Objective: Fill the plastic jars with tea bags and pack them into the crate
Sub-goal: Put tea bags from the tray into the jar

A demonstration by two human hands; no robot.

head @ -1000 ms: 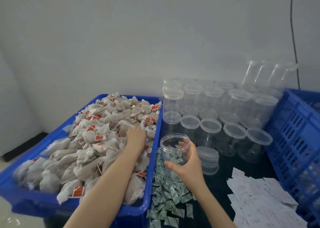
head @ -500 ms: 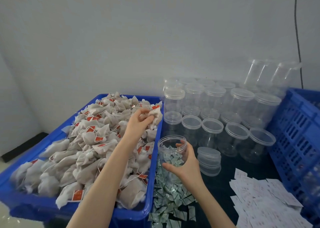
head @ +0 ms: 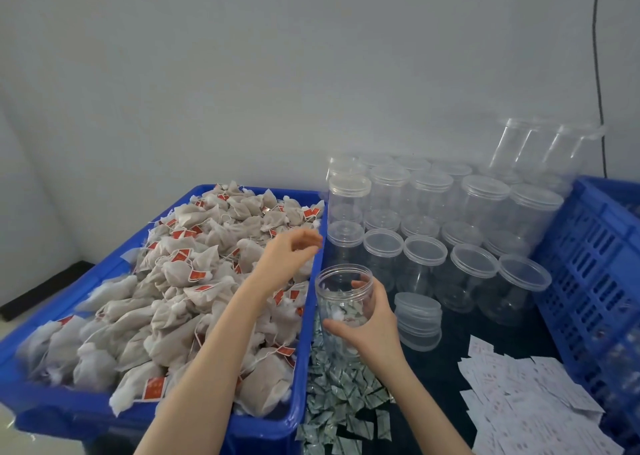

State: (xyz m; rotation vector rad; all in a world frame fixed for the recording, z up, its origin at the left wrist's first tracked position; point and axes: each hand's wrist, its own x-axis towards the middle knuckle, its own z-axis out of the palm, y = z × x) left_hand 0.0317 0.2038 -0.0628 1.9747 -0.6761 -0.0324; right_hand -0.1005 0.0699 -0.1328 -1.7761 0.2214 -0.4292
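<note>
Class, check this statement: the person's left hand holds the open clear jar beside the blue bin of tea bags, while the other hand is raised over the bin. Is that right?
Not quite. The head view shows the right hand holding the open clear jar, beside the blue bin of tea bags. The left hand is the one raised over the bin.

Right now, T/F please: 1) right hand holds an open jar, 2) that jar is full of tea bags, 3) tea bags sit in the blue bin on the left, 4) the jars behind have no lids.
1) True: the right hand grips the open jar.
2) False: it looks nearly empty.
3) True: the tea bags are piled in the blue bin on the left.
4) False: the jars behind carry clear lids.
</note>
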